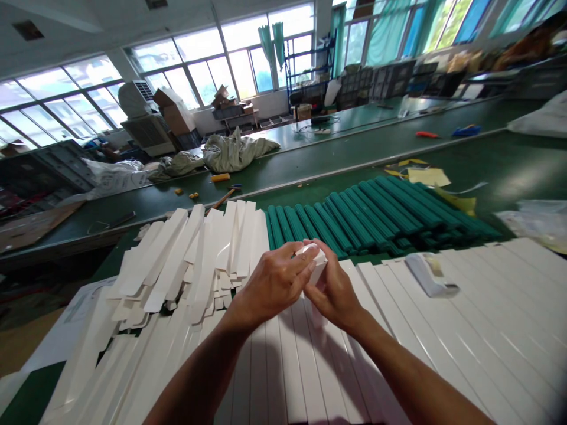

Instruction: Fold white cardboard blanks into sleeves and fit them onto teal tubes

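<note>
The folded white card strip (313, 264) is held in the air between both hands, just above a stack of flat creased white card strips (287, 378) on the desk. Its long axis runs roughly forward from the person, tilted slightly, and its upper end points away towards the green rows. The lower part is mostly hidden by the fingers. The left hand (274, 284) comes in from the image's left, its fingers closed over the top of the strip. The right hand (334, 295) grips it from the near side, fingertips pressed against its edge. Both hands touch it, and neither looks clearly closer. A pile of die-cut white card blanks (181, 265) lies to the left, and rows of long green ribbed bars (376, 215) lie ahead.
</note>
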A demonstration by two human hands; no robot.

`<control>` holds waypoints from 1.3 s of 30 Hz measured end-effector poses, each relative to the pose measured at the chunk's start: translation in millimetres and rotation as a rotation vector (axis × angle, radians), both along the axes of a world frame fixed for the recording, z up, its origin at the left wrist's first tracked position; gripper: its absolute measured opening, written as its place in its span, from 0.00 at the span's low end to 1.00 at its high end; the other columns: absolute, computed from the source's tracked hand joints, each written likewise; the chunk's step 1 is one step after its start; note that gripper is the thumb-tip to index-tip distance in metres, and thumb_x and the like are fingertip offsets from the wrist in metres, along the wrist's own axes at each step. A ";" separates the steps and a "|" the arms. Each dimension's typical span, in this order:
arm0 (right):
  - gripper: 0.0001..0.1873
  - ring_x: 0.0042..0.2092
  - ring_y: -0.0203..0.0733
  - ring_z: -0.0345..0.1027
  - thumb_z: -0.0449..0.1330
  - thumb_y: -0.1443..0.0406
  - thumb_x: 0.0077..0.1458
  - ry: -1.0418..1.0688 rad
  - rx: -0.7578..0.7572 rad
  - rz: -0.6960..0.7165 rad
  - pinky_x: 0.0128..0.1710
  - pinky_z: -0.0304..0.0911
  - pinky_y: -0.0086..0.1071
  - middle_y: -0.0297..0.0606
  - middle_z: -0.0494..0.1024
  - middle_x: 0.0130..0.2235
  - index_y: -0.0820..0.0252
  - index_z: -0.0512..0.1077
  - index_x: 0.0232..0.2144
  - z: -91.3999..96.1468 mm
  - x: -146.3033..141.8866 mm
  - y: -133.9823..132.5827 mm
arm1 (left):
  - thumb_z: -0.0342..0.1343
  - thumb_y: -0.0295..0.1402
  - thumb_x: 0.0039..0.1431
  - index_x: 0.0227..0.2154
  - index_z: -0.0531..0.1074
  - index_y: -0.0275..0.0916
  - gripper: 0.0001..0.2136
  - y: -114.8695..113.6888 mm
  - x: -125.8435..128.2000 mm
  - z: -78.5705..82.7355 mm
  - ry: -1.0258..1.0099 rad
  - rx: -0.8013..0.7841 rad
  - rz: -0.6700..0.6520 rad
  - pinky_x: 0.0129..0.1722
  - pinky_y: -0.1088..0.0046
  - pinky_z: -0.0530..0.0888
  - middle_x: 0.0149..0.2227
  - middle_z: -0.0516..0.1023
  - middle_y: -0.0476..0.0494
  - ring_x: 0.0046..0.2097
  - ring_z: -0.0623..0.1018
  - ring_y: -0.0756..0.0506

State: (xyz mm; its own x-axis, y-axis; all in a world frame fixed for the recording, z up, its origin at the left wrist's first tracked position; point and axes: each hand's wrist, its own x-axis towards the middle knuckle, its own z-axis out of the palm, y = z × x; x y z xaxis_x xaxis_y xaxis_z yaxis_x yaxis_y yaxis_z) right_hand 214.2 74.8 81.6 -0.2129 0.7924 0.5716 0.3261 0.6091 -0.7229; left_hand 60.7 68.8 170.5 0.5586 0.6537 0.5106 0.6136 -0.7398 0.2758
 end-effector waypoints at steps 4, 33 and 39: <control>0.39 0.60 0.54 0.63 0.57 0.65 0.55 -0.027 -0.013 -0.018 0.54 0.67 0.48 0.56 0.62 0.62 0.64 0.46 0.65 1.5 -1.6 2.2 | 0.47 0.28 0.65 0.49 0.70 0.32 0.13 1.2 5.6 4.5 0.129 0.019 0.101 0.45 0.60 0.79 0.45 0.78 0.35 0.45 0.79 0.42; 0.41 0.62 0.48 0.59 0.61 0.60 0.56 -0.016 0.029 0.297 0.61 0.59 0.44 0.51 0.60 0.64 0.60 0.48 0.66 -5.1 37.2 1.8 | 0.50 0.16 0.59 0.56 0.66 0.33 0.22 -3.1 23.4 -53.4 -0.265 0.287 -0.005 0.57 0.52 0.72 0.56 0.73 0.32 0.62 0.69 0.38; 0.25 0.52 0.45 0.66 0.48 0.58 0.61 0.124 -0.365 -1.042 0.53 0.62 0.39 0.49 0.71 0.52 0.64 0.68 0.55 -60.5 173.6 10.3 | 0.54 0.18 0.59 0.60 0.62 0.35 0.26 0.1 17.9 -56.5 -0.244 0.342 0.107 0.56 0.55 0.73 0.54 0.75 0.34 0.59 0.71 0.39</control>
State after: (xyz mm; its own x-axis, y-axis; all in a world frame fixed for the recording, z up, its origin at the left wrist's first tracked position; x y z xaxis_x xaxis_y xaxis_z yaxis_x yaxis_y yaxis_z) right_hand 387.7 85.1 21.1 0.6976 0.6756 0.2385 0.4672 -0.1767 -0.8663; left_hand 78.6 68.9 114.0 0.3324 0.4712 0.8170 0.6391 -0.7496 0.1723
